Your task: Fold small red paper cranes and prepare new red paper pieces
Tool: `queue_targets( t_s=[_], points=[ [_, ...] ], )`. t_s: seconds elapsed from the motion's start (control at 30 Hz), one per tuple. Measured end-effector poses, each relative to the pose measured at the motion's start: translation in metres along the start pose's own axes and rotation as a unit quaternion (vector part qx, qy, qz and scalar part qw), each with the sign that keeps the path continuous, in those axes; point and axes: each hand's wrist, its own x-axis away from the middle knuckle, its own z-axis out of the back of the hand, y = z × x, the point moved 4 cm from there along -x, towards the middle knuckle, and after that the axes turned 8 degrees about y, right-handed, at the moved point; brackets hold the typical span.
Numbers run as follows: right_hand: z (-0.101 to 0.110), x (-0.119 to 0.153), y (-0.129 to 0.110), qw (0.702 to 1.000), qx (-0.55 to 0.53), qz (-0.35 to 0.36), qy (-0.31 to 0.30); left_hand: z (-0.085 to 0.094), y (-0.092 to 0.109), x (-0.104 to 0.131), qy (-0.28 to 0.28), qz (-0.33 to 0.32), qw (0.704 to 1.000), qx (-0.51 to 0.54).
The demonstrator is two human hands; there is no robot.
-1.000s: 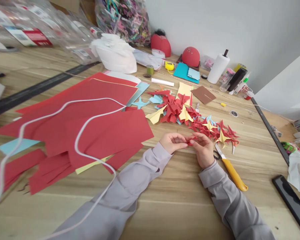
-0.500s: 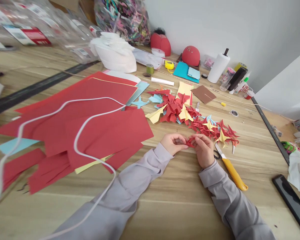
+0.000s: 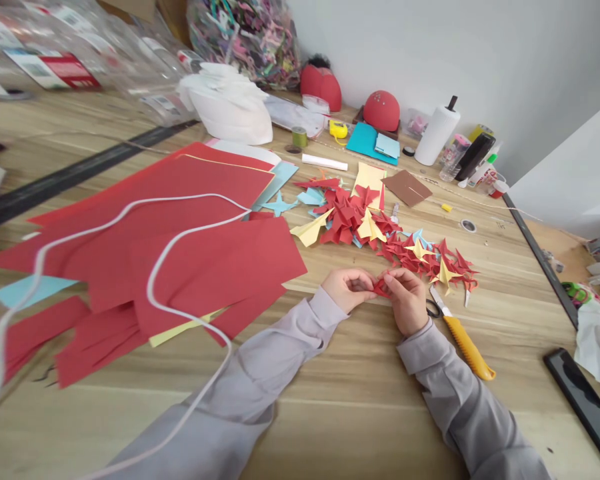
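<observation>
Between my two hands is a small piece of folded red paper (image 3: 381,287), partly hidden by the fingers. My left hand (image 3: 349,289) pinches its left side between thumb and fingers. My right hand (image 3: 407,300) is closed on its right side, thumb and forefinger pressed together. Just beyond the hands lies a heap of folded red paper stars (image 3: 345,217), with a few yellow ones (image 3: 445,272) and light blue ones among them. To the right of my right hand rests a knife with a yellow handle (image 3: 467,347), beside dark-handled scissors (image 3: 434,308).
Large red paper sheets (image 3: 220,260) cover the left of the table, with a white cable (image 3: 153,280) looping over them and my left sleeve. A black phone (image 3: 583,403) lies at the right edge. Toward the wall stand a yellow tape measure (image 3: 338,129) and a white bottle (image 3: 437,137).
The fingers of my right hand have shifted slightly on the folded red paper, and a little more of it shows. My left hand stays nearly still.
</observation>
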Motion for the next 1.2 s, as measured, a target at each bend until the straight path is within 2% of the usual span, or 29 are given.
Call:
queue_targets(
  t_s=[0.17, 0.37, 0.5, 0.7, 0.87, 1.0, 1.2],
  points=[
    [-0.0007, -0.0009, -0.0005, 1.000, -0.014, 0.001, -0.005, 0.0006, 0.0009, 0.0018, 0.013, 0.014, 0.999, 0.031],
    [0.0004, -0.0015, -0.0023, 0.999, -0.037, -0.001, 0.020, 0.0031, 0.0077, 0.0036, 0.030, 0.058, 0.997, 0.044],
    [0.0001, -0.0012, -0.0033, 0.998, -0.056, -0.018, 0.022, 0.0041, 0.0075, 0.0021, 0.034, 0.056, 0.997, 0.036],
    [-0.0003, -0.0007, -0.0023, 0.999, -0.032, 0.006, 0.013, 0.0022, 0.0051, 0.0026, 0.024, 0.053, 0.998, 0.037],
    [-0.0010, -0.0016, 0.0003, 0.998, -0.057, -0.019, 0.005, 0.0010, 0.0062, 0.0026, 0.025, 0.066, 0.997, 0.043],
    [0.0002, -0.0030, 0.0001, 0.998, -0.064, -0.011, 0.011, 0.0017, 0.0073, 0.0008, 0.025, 0.064, 0.996, 0.061],
    [-0.0016, 0.0019, -0.0020, 0.999, 0.022, 0.040, -0.024, 0.0059, 0.0050, -0.0021, 0.036, 0.045, 0.996, 0.065]
  ],
)
